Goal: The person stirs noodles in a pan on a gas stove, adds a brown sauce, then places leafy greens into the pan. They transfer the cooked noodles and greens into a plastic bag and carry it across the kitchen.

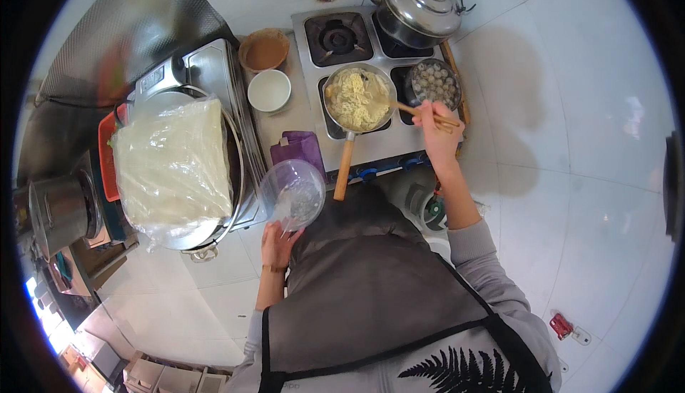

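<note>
My right hand [439, 133] is closed around wooden chopsticks [408, 109], whose tips reach over the right rim of a saucepan on the stove. The saucepan has a wooden handle [345, 168] pointing toward me. Pale curly noodles [357, 97] fill it. My left hand [278, 247] grips a clear plastic bowl [292, 193] from below, held in front of the stove's left corner. Inside the bowl is something clear or whitish that I cannot make out. A purple packet or cloth [298, 148] lies just beyond the bowl.
A metal kettle [421, 11] stands on the back right burner. A dark pan [434, 85] of small round pieces sits right of the noodles. Left of the stove [310, 33] are a white bowl [270, 90], a brown bowl [264, 49] and a plastic-wrapped pale slab [175, 165].
</note>
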The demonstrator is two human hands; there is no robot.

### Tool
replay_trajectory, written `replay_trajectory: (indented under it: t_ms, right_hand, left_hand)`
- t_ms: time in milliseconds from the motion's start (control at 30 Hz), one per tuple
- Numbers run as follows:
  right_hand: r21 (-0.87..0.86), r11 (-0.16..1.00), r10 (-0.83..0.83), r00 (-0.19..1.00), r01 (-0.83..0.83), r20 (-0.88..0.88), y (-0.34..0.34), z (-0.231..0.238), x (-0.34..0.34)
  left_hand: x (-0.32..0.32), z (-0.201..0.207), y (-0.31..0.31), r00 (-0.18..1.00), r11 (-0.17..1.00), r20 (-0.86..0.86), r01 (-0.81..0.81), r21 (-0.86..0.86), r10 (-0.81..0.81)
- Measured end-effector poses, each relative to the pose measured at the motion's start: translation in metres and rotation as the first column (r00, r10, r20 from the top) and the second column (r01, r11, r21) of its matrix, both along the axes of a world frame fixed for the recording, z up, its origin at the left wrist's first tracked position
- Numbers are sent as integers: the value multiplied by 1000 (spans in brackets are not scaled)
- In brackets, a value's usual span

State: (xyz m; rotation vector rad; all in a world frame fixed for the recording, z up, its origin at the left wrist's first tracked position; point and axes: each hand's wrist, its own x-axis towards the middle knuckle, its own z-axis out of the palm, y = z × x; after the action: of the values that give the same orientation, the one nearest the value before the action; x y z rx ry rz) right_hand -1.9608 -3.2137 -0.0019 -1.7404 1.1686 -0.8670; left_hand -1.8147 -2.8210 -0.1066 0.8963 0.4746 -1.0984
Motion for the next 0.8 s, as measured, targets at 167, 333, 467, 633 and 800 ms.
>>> replay_trajectory:
  t_ms: [167, 333, 467, 633, 800]
  right_hand:
    - [-132, 977, 146, 975, -169, -168, -4, 0, 18]
    - [-497, 866, 56, 998, -45, 6, -18, 51, 1]
    - [-153, 988, 10, 988, 15, 157, -80, 115, -13]
    - [-539, 812, -12, 915, -226, -402, -228, 145, 26]
    - [-483, 819, -26, 821, -310, -571, -396, 104, 90]
  left_hand:
    - [14, 57, 7, 991, 978, 114, 84, -189, -64]
    - [61, 87, -56, 974, 905, 221, 138, -403, -50]
    - [124, 80, -154, 960, 956, 275, 123, -265, -48]
    - [178, 68, -276, 943, 990, 322, 113, -90, -78]
    - [188, 47, -337, 953, 991, 295, 100, -86, -71]
